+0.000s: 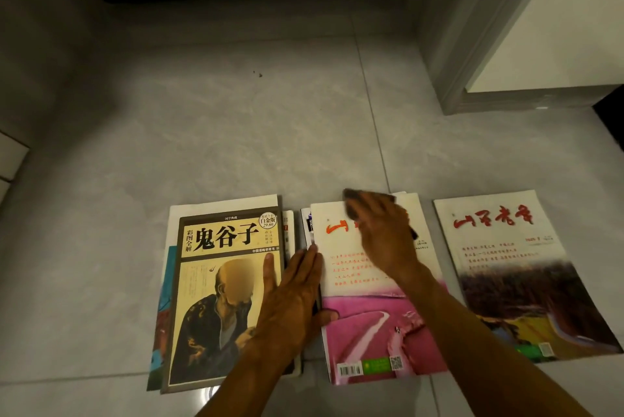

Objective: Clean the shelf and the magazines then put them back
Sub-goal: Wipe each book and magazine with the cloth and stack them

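Magazines lie on the floor [236,133]; right hand [381,231] wipes the pink magazine [378,325] gripping a dark cloth [354,200], left hand [290,298] flat at nine o'clock; reshelving remains.

The scene is dim and greyish, with the corners darker than the middle, and a small white glare spot lies on the glossy grey tiled floor [209,394] at the bottom edge. The right hand [385,234] is smeared by motion blur, while the left hand [290,301] is sharper. Straight lines bend slightly near the edges from the wide lens.
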### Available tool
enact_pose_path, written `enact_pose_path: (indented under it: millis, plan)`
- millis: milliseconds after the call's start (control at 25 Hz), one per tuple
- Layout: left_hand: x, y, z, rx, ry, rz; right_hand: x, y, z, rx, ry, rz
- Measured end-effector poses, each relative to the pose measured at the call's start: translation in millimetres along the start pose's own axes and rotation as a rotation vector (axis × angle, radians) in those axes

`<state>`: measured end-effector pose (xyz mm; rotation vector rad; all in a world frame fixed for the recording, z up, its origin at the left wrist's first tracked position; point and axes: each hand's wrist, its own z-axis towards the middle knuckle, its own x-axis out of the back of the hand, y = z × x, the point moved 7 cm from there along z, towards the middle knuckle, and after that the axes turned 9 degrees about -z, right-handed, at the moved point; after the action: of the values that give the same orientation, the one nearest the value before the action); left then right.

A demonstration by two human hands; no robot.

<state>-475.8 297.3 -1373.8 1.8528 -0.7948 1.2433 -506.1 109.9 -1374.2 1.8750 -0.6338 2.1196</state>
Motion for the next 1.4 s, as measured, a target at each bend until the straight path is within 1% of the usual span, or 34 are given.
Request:
enact_pose_path:
  millis: [40, 80, 120, 200, 240, 280, 320, 400, 440, 480, 520, 560, 600, 680, 760, 840, 920, 960, 1040, 1160, 1280, 1360, 1400]
  plan:
    - [-5.4, -4.8, -2.2, 0.028, -0.048, -0.026, 2.6, 17.0, -1.8, -0.211, -0.008, 0.001]
    - [-14.1, -8.4, -3.2, 0.055, -0.132, -0.066, 2.5, 15.6, -6.4, -0.329, 0.003, -0.015]
    - [-15.7, -7.7, -2.2, 0.048, -0.163, -0.078, 0.3, -3.6, -10.2, -0.297, 0.025, -0.022]
    - [-21.8, -4.6, 0.1, 0.022, -0.186, -0.103, -7.3, -50.8, -20.5, 0.036, 0.040, -0.007]
    - [-19.6, -3.6, 0.5, 0.016, -0.180, -0.102, -8.2, -56.9, -24.1, 0.168, 0.035, -0.010]
    - [-19.0, -3.3, 1.0, 0.018, -0.167, -0.106, -6.3, -44.8, -23.6, 0.188, 0.021, -0.015]
    - [-17.9, -4.0, 1.3, 0.023, -0.152, -0.102, -4.8, -21.8, -20.1, 0.097, -0.004, -0.030]
    - [-18.1, -4.4, -0.5, 0.029, -0.166, -0.102, -5.2, 30.7, -14.0, -0.218, -0.032, -0.031]
    - [-18.5, -3.9, -1.1, 0.026, -0.166, -0.104, -5.7, 49.1, -12.8, -0.344, -0.052, -0.020]
    - [-17.7, -3.1, -1.9, 0.024, -0.161, -0.103, -5.9, 51.8, -12.0, -0.409, -0.052, -0.022]
    - [-17.3, -2.2, -3.5, 0.020, -0.155, -0.101, -4.3, 41.1, -12.6, -0.418, -0.034, -0.028]
    - [-17.6, -0.5, -4.7, 0.021, -0.161, -0.098, -2.8, 21.3, -14.2, -0.357, 0.001, -0.030]
    - [-17.4, 0.1, -5.2, 0.021, -0.151, -0.099, -3.6, -5.6, -18.4, -0.242, 0.021, -0.027]
    - [-14.2, -0.3, -4.7, 0.049, -0.115, -0.116, -7.7, -59.5, -37.4, 0.039, -0.018, 0.002]
    - [-7.5, -0.8, -2.9, 0.053, -0.053, -0.136, -11.0, -72.8, -34.5, 0.233, -0.042, 0.015]
    - [-4.3, -2.0, -3.7, 0.024, 0.014, -0.195, -13.6, -61.8, -13.0, 0.266, -0.082, 0.013]
    - [-3.7, -2.9, -3.6, 0.003, 0.044, -0.220, -17.5, -55.9, -5.8, 0.228, -0.085, 0.014]
    - [-5.6, -2.9, -3.8, 0.017, 0.025, -0.224, -14.7, -57.9, -11.7, 0.200, -0.068, 0.046]
    - [-6.4, -4.4, -4.6, 0.042, 0.041, -0.213, -8.6, -64.8, -44.5, 0.216, -0.065, 0.077]
    - [-3.1, -4.5, -3.0, -0.046, 0.118, -0.167, -3.2, -66.6, -125.8, 0.318, -0.107, 0.049]
    - [-2.2, -0.3, -3.4, -0.103, 0.067, -0.107, -18.9, -52.1, -191.0, 0.350, -0.160, -0.046]
    - [-2.4, -1.4, -3.1, -0.090, 0.065, -0.164, -18.8, -51.6, -207.2, 0.440, -0.134, -0.069]
    - [-2.1, -2.9, -4.0, -0.087, 0.088, -0.171, -13.8, -52.3, -202.6, 0.494, -0.156, -0.067]
